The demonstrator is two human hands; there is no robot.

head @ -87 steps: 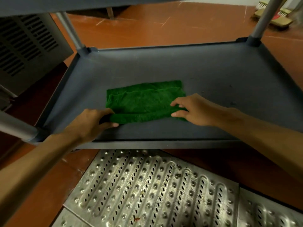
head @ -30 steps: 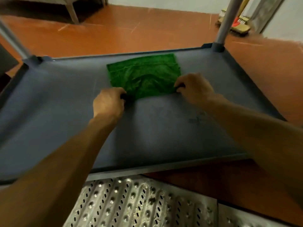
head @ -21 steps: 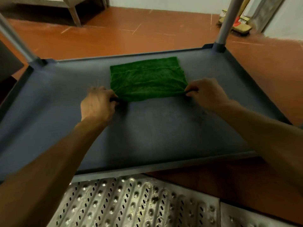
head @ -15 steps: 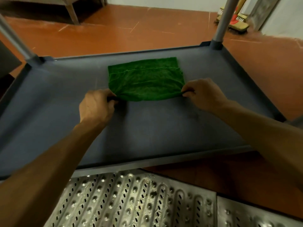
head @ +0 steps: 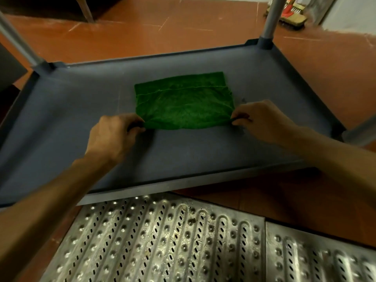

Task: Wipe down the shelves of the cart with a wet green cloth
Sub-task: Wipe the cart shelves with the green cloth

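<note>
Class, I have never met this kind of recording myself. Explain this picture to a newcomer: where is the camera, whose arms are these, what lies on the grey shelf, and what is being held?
There is no machine here: a person works with bare hands. The one camera sits on the person's head and looks forward and down, so both forearms reach in from the bottom of the picture. The grey surface is a shelf of a cart, with a raised rim and a metal post at its far right corner. On it a green cloth lies spread flat. The left hand pinches the cloth's near left corner, and the right hand pinches its near right corner. In front of the shelf, a perforated metal grate covers part of the reddish floor. Whether the cloth is wet cannot be told.
</note>
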